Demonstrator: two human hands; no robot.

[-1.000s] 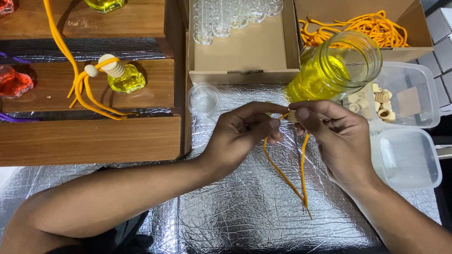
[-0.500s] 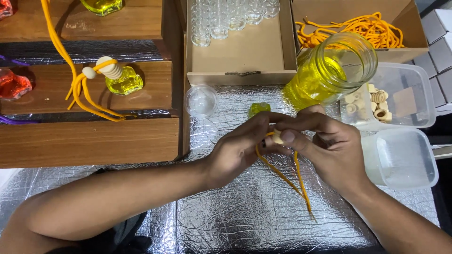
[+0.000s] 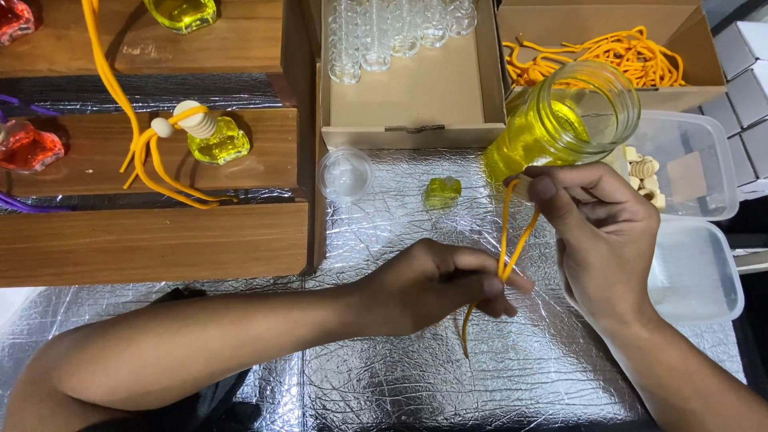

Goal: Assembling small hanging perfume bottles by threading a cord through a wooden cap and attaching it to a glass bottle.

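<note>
Your left hand (image 3: 436,284) is closed, pinching the lower part of a doubled orange cord (image 3: 506,252) over the foil mat (image 3: 416,376). Your right hand (image 3: 604,232) grips the cord's upper end between thumb and fingers, just near of the tilted jar (image 3: 564,120) of yellow liquid. A small yellow bottle (image 3: 442,192) sits on the foil beyond your left hand, with a clear lid (image 3: 346,174) to its left. More cords (image 3: 608,56) fill the far right box.
</note>
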